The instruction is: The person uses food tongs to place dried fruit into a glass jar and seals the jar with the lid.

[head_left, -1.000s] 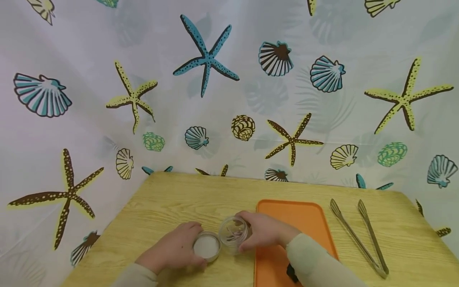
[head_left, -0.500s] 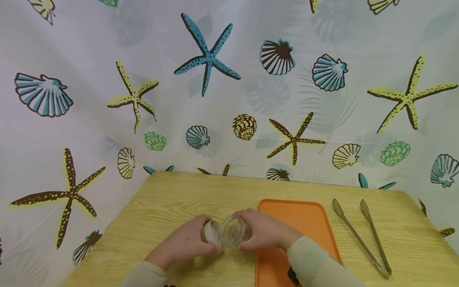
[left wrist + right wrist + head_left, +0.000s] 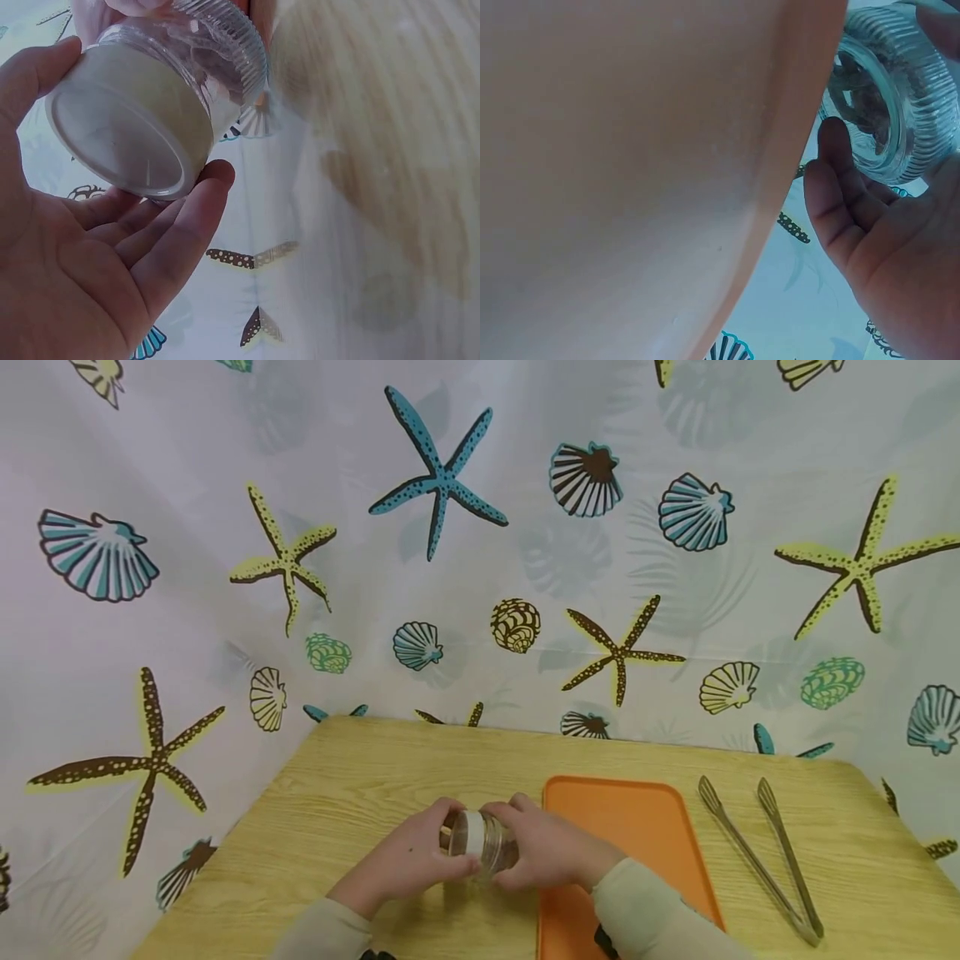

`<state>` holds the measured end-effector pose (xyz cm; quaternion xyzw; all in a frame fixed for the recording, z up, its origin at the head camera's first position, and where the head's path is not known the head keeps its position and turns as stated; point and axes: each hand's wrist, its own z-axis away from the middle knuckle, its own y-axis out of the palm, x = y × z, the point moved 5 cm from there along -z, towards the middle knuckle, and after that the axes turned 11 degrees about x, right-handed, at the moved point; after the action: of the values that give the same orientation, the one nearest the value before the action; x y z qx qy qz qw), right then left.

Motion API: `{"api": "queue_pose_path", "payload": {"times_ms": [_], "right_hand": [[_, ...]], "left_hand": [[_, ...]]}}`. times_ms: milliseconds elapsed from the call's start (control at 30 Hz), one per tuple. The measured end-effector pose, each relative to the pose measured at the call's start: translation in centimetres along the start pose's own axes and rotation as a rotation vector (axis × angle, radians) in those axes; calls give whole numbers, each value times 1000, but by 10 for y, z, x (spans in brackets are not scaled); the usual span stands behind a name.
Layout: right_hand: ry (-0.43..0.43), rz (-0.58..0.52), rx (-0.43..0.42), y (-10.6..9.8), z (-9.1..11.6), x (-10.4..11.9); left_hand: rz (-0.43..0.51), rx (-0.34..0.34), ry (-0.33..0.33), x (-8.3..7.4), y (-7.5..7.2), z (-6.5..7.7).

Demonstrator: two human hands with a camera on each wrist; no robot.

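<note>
Between the two hands, a clear ribbed jar (image 3: 501, 847) lies tipped on its side above the table, its mouth towards the left. Some dark pieces show through the glass in the right wrist view, their kind unclear. My right hand (image 3: 551, 850) grips the jar around its body. A round white lid (image 3: 124, 124) sits against the jar's mouth. My left hand (image 3: 412, 856) holds this lid by its rim, thumb on one side and fingers on the other. Whether the lid is screwed tight cannot be seen.
An orange tray (image 3: 622, 810) lies on the wooden table (image 3: 360, 768), partly under the right forearm, with a black object (image 3: 604, 942) at its near part. Metal tongs (image 3: 780, 860) lie spread to its right. A curtain with starfish and shells hangs behind.
The left hand has brought the lid rightwards onto the jar's mouth. The jar, upright-looking before with its opening visible, has turned to face the lid.
</note>
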<state>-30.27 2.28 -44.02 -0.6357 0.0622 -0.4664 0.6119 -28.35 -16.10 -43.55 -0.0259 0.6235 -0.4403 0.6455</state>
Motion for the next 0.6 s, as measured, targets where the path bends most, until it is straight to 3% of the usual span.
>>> {"api": "queue_pose_path", "payload": {"times_ms": [600], "right_hand": [[-1,13,19,1,-2,6]], "left_hand": [[-95,-47,-77,-6,6,-5]]}}
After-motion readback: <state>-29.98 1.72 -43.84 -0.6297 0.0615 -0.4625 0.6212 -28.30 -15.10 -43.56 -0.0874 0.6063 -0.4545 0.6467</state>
